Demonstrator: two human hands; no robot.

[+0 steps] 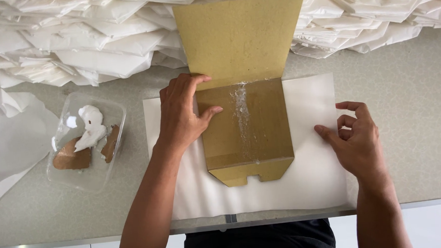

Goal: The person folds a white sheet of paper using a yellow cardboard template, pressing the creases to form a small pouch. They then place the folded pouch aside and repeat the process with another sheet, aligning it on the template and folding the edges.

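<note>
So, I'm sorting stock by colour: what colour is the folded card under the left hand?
Mustard-brown card, with a white glue streak; head view shows it best.

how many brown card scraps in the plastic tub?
2 visible in the clear tub: a larger brown scrap at its near left, a narrow one to the right beside the white paste. The paste may hide more.
</note>
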